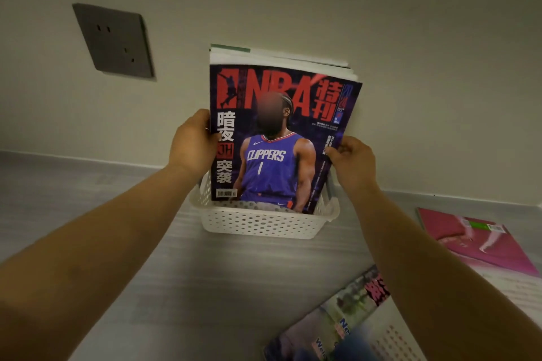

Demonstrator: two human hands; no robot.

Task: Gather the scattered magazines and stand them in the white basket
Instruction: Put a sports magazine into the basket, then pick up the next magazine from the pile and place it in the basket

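Note:
A white perforated basket [258,221] stands on the grey floor against the wall. Several magazines stand upright in it. The front one is a dark purple basketball magazine [278,155] with red lettering. My left hand [193,143] grips its left edge and my right hand [353,163] grips its right edge, both at mid height. Other magazines [293,63] show their white top edges behind it. A pink magazine [475,239] lies flat on the floor at the right. A second, colourful magazine [337,319] lies near the lower right.
A grey wall socket [114,41] sits on the wall left of the basket. A white perforated object [396,340] shows at the bottom right, partly covering the colourful magazine. Bare grey floor stretches left of and in front of the basket.

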